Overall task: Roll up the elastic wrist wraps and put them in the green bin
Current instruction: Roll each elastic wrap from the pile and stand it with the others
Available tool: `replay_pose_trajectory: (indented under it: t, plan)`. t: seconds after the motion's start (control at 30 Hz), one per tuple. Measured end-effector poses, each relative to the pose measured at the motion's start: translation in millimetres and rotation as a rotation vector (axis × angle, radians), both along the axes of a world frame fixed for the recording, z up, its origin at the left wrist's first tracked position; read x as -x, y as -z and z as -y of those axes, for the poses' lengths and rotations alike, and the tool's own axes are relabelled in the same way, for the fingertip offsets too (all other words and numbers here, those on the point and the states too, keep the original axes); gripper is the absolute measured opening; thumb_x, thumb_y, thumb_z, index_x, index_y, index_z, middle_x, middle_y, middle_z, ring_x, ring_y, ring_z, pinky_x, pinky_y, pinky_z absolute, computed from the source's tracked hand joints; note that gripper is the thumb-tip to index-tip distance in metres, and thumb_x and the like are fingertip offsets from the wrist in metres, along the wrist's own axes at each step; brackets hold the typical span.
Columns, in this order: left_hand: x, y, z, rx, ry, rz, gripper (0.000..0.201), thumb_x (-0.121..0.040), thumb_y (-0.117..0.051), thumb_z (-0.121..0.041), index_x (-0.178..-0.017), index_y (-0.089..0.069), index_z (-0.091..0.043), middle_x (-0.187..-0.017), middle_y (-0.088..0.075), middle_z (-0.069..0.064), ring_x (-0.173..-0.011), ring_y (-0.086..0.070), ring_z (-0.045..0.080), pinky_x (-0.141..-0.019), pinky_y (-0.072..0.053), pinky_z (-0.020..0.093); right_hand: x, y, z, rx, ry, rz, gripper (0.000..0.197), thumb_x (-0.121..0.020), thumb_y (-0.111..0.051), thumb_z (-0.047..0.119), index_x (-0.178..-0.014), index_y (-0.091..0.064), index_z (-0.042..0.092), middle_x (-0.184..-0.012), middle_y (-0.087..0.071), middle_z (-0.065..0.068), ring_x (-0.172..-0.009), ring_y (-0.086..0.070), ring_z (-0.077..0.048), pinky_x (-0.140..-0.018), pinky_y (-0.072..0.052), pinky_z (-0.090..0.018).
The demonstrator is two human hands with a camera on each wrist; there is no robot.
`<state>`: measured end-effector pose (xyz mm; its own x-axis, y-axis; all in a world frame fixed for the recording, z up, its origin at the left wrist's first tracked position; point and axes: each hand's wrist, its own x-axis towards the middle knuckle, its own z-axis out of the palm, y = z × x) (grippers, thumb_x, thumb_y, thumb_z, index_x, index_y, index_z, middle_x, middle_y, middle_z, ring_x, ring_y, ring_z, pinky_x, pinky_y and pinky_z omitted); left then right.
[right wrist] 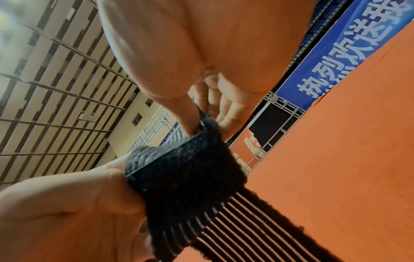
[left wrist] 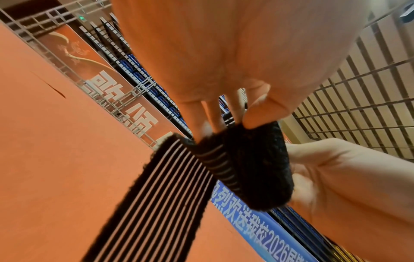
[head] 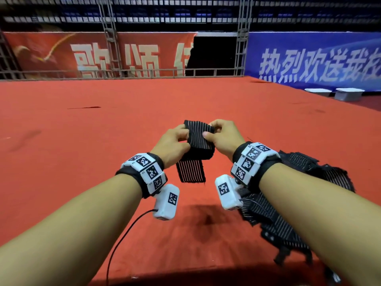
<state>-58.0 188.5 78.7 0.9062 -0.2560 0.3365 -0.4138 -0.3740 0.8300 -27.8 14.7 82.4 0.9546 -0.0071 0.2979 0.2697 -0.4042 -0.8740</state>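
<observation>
Both hands hold one black wrist wrap with thin white stripes (head: 199,141) above the red carpet. It is partly wound into a thick roll (left wrist: 255,166), and a loose striped tail (head: 191,171) hangs down from it. My left hand (head: 175,144) pinches the roll's left end between thumb and fingers (left wrist: 257,115). My right hand (head: 221,135) grips the right end, thumb pressed on the striped face; the roll (right wrist: 186,179) fills the right wrist view. No green bin is in view.
A heap of several more black striped wraps (head: 309,188) lies on the carpet under my right forearm. Red carpet (head: 82,131) stretches ahead to a metal truss fence and banners. Two white boxes (head: 348,93) sit far right. A black cable (head: 123,234) trails from my left wrist.
</observation>
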Motion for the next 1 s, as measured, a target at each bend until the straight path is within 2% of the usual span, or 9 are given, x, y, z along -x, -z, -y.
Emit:
replay_pose_trajectory:
  t: [0.07, 0.17, 0.27, 0.4, 0.53, 0.63, 0.73, 0.83, 1.0]
  plan:
    - [1.7, -1.7, -2.9, 0.04, -0.026, -0.056, 0.031, -0.074, -0.051, 0.004, -0.052, -0.046, -0.017, -0.083, -0.053, 0.0, -0.066, -0.052, 0.018, -0.052, -0.041, 0.02, 3.8, -1.2, -3.2, 0.022, 0.008, 0.046, 0.024, -0.085, -0.074, 0.007, -0.074, -0.06, 0.023, -0.076, -0.065, 0.005, -0.078, -0.062, -0.017, -0.085, -0.057, -0.048]
    - [8.9, -6.8, -5.6, 0.103, -0.037, -0.146, 0.022, -0.064, -0.051, -0.007, -0.046, -0.044, -0.017, -0.065, -0.037, 0.007, -0.054, -0.037, 0.019, -0.053, -0.036, 0.025, 9.4, -2.5, -6.3, 0.019, 0.005, 0.093, 0.028, -0.082, -0.073, 0.003, -0.069, -0.061, 0.025, -0.085, -0.07, 0.005, -0.088, -0.067, -0.017, -0.089, -0.058, -0.049]
    - [15.3, -14.3, -7.8, 0.187, -0.042, -0.163, 0.017, -0.069, -0.053, -0.012, -0.069, -0.056, 0.005, -0.074, -0.043, 0.012, -0.067, -0.046, 0.023, -0.059, -0.049, 0.038, 15.6, -6.7, -9.1, 0.003, -0.042, 0.108, 0.029, -0.082, -0.07, -0.003, -0.069, -0.063, 0.023, -0.096, -0.075, 0.005, -0.097, -0.072, -0.018, -0.092, -0.058, -0.047]
    - [17.8, -18.6, -11.0, 0.256, -0.13, -0.129, 0.026, -0.099, -0.057, -0.021, -0.087, -0.069, -0.001, -0.08, -0.062, 0.012, -0.074, -0.063, 0.022, -0.049, -0.055, 0.032, 25.0, -12.2, -13.5, -0.041, -0.115, 0.117, 0.03, -0.085, -0.069, -0.006, -0.073, -0.065, 0.021, -0.106, -0.075, 0.002, -0.096, -0.073, -0.014, -0.093, -0.059, -0.042]
    - [19.2, -16.6, -16.9, 0.194, -0.15, -0.049, 0.01, -0.096, -0.068, -0.02, -0.091, -0.07, -0.011, -0.076, -0.067, 0.008, -0.065, -0.063, 0.02, -0.054, -0.053, 0.031, 35.8, -15.1, -18.2, -0.036, -0.149, 0.146, 0.032, -0.085, -0.072, -0.003, -0.072, -0.066, 0.025, -0.117, -0.073, 0.0, -0.097, -0.075, -0.016, -0.094, -0.059, -0.045]
    - [19.4, -15.0, -20.1, 0.128, -0.102, 0.003, 0.012, -0.095, -0.067, -0.01, -0.096, -0.068, -0.022, -0.092, -0.073, 0.009, -0.079, -0.067, 0.02, -0.073, -0.059, 0.037, 38.6, -17.8, -15.5, -0.009, -0.155, 0.167, 0.033, -0.083, -0.074, -0.005, -0.069, -0.066, 0.024, -0.119, -0.072, 0.002, -0.095, -0.071, -0.019, -0.093, -0.058, -0.048]
    - [20.1, -15.5, -17.7, 0.057, -0.076, -0.008, 0.013, -0.093, -0.064, -0.014, -0.106, -0.064, -0.015, -0.105, -0.072, 0.011, -0.093, -0.067, 0.021, -0.093, -0.055, 0.048, 36.4, -20.3, -10.7, 0.045, -0.17, 0.176, 0.031, -0.082, -0.076, -0.002, -0.068, -0.067, 0.024, -0.119, -0.071, 0.007, -0.089, -0.062, -0.017, -0.093, -0.056, -0.051]
    - [19.7, -17.1, -13.4, 0.027, -0.129, -0.059, 0.027, -0.091, -0.065, -0.01, -0.116, -0.054, -0.012, -0.107, -0.069, 0.013, -0.1, -0.069, 0.029, -0.092, -0.056, 0.049, 36.1, -21.5, -8.4, -0.005, -0.212, 0.181, 0.033, -0.082, -0.073, -0.01, -0.07, -0.066, 0.02, -0.12, -0.07, 0.0, -0.098, -0.067, -0.012, -0.096, -0.057, -0.039]
    - [16.9, -17.8, -13.1, 0.224, -0.212, -0.065, 0.045, -0.084, -0.072, -0.014, -0.122, -0.049, -0.019, -0.116, -0.067, 0.009, -0.103, -0.069, 0.022, -0.087, -0.057, 0.039, 40.0, -19.2, -8.0, -0.069, -0.271, 0.2, 0.035, -0.075, -0.072, -0.021, -0.07, -0.07, 0.013, -0.104, -0.073, 0.002, -0.087, -0.07, -0.003, -0.079, -0.055, -0.016]
